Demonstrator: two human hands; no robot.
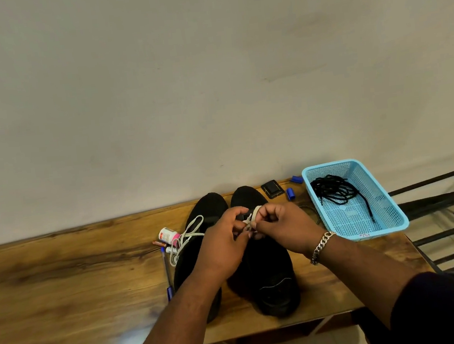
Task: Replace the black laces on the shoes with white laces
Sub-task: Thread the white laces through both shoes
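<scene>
Two black shoes stand side by side on the wooden table [62, 275], toes toward the wall. The left shoe [192, 249] carries a tied white lace [190, 232] whose loops hang over its left side. Above the right shoe [269, 280], my left hand [223, 245] and my right hand [280, 228] meet, both pinching a white lace [253, 215] between curled fingers. The right shoe's eyelets are hidden under my hands. The black laces [335, 190] lie bundled in the blue basket [395, 220] at the right.
A small white bottle [168, 235], a battery [159, 243] and a blue pen [168, 274] lie left of the shoes. A black square item [272, 188] and two blue caps [290, 193] sit by the wall. Dark metal bars [453, 231] stand beyond the table's right edge.
</scene>
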